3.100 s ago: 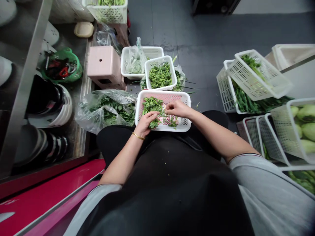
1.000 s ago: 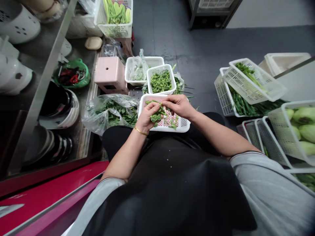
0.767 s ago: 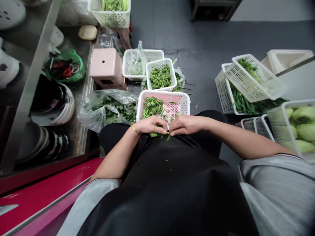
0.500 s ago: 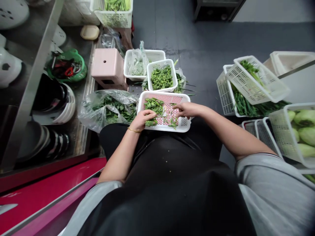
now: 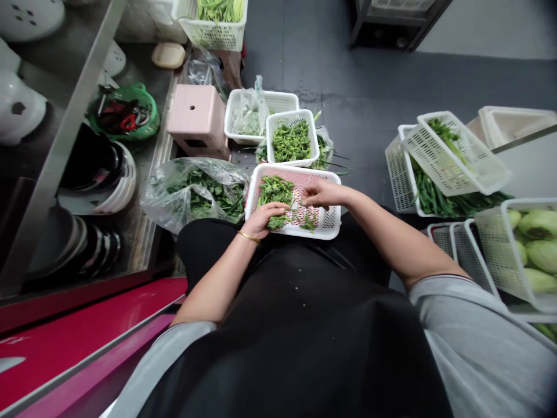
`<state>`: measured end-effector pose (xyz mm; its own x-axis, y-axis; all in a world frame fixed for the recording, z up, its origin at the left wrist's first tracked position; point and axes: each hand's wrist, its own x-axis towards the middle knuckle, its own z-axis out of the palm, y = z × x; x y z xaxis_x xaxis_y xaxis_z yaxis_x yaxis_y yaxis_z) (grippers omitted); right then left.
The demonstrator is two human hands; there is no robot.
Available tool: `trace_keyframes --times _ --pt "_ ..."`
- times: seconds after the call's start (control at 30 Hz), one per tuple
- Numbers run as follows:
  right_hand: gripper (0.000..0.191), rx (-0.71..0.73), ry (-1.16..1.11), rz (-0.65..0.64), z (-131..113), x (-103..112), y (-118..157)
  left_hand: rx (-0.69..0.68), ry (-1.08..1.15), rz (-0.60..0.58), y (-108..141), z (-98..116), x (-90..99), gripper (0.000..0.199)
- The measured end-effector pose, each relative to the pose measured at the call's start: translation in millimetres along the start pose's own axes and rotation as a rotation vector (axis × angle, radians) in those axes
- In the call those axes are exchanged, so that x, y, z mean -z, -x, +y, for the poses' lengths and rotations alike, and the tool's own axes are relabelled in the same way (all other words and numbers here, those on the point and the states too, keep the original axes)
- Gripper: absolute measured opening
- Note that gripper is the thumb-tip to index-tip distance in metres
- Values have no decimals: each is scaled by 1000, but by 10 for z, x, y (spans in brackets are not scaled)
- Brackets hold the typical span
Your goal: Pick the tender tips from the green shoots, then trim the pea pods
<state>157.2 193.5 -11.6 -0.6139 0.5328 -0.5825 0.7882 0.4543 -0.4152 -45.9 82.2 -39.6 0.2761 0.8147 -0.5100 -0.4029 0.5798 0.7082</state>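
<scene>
A white shallow basket (image 5: pixel 249 200) rests at my lap, with a pile of leafy greens (image 5: pixel 275 190) in its left part and a few loose sprigs (image 5: pixel 308 222) near its front edge. My left hand (image 5: pixel 266 219), with a gold bracelet at the wrist, is closed on greens at the basket's front left. Over the right half of the basket, my right hand (image 5: pixel 321 194) has its fingers bent together near the stem end; what they hold, if anything, is too small to tell.
A plastic bag of greens (image 5: pixel 200 191) lies left of the basket. Beyond stand a filled white basket (image 5: pixel 314 152), a pink stool (image 5: pixel 195 116) and a shelf with bowls (image 5: pixel 126 186). More vegetable baskets (image 5: pixel 456 154) are stacked at right.
My right hand has drawn in toward my left hand, its fingers now closer together. The view has shifted slightly, so the basket appears a little further right and lower.
</scene>
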Motion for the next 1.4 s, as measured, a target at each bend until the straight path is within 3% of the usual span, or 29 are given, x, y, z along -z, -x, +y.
trace_keyframes --times 0.17,0.3,0.5,0.63,0.7,0.8,0.97,1.1,1.2,1.3,1.4 --pt "22 167 -724 -107 -270 137 205 157 200 58 -132 -88 -145 26" --pt "27 141 -1064 5 -373 102 296 188 221 -15 -143 -88 -174 39" --pt "36 241 -1316 -17 -401 7 382 99 224 22 -57 -66 -218 49" --pt "35 239 -1177 192 -502 -175 384 -1 139 -23 19 -35 -279 46" --pt "40 265 -961 306 -525 -236 433 -17 74 -43 42 -41 -274 41" --pt "45 277 -649 361 -374 -185 530 -13 50 -32 65 -65 -186 34" --pt "27 -167 -176 616 187 29 352 -51 128 -44 96 -50 37 27" --pt "12 -158 -71 524 289 -147 -131 -90 164 -41 108 -3 66 23" --pt "15 -141 -70 442 235 -364 -415 -96 139 -2 119 10 45 30" --pt "12 -132 -165 425 247 -438 -497 -89 119 35 120 0 51 35" --pt "9 -134 -244 473 286 -318 -392 -77 110 19 101 -8 59 35"
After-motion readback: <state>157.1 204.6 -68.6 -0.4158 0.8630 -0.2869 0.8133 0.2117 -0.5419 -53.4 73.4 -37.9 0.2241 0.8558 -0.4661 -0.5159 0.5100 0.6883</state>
